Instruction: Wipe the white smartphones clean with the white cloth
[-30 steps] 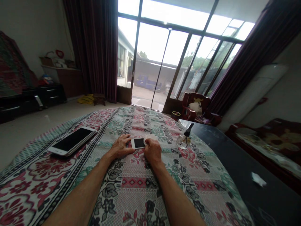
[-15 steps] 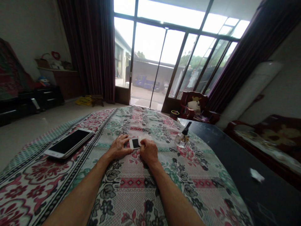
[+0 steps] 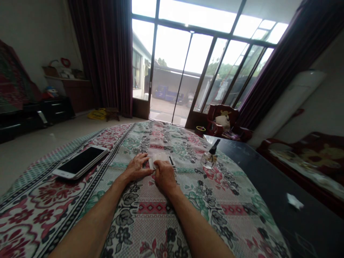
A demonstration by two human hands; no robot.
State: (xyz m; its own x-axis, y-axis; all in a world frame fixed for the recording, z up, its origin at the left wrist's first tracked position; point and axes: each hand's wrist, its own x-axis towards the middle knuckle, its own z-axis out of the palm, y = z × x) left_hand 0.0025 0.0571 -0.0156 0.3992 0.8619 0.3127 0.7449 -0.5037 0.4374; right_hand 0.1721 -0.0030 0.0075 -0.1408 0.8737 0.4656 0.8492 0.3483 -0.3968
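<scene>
A small white phone [image 3: 171, 159] with a dark screen lies flat on the flowered tablecloth [image 3: 152, 222]. My left hand [image 3: 137, 167] grips its left end, with the thumb along the near edge and the fingers toward the far edge. Pinched in my right hand [image 3: 165, 175] is a white tissue [image 3: 159, 157], pressed down over the phone, so most of the screen is hidden. To the left rests a larger white phone [image 3: 82, 162], its black screen facing up.
A clear round bottle with a black pump top [image 3: 209, 157] stands to the right of my hands. Beyond it is a dark table surface [image 3: 258, 182] with a crumpled white piece [image 3: 295, 201] on it. A wooden armchair [image 3: 223, 120] and glass doors [image 3: 174, 79] are farther back.
My right hand has slid left with the tissue across the small phone, covering the left part of the screen and uncovering its right end. My left hand stays in place.
</scene>
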